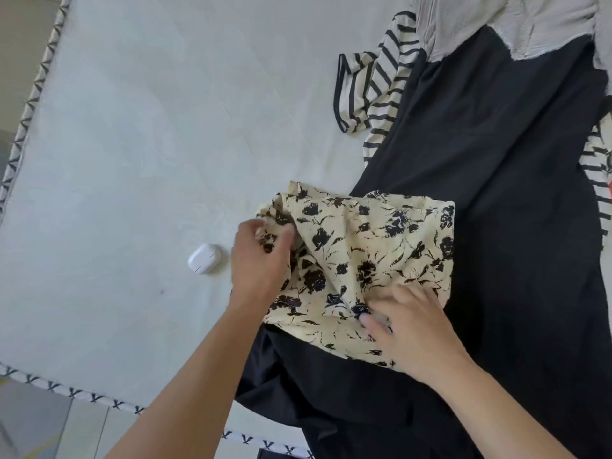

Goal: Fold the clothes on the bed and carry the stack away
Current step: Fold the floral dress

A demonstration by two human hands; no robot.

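Both forearms reach in from the bottom of the frame toward the floral garment (364, 256), which lies crumpled just right of the frame's centre, partly on the bed (149, 144) and partly over the black garment (496, 193).

The left hand (260, 260) comes up from the lower left, its back to the camera, wrist nearly straight. Its thumb and fingers are curled onto the floral cloth's left edge, pinching a fold of it.

The right hand (410, 329) enters from the lower right, palm down on the cloth's lower right corner. Its fingers point toward the left of the frame and bend over a bunched ridge of the cloth, gripping it.

The black garment runs from the upper right down to the bottom centre. A striped top (374, 91) lies at upper centre-right, beside a grey cloth (496, 21) at the top right. A white case (204, 259) sits on the bed just left of the left hand.
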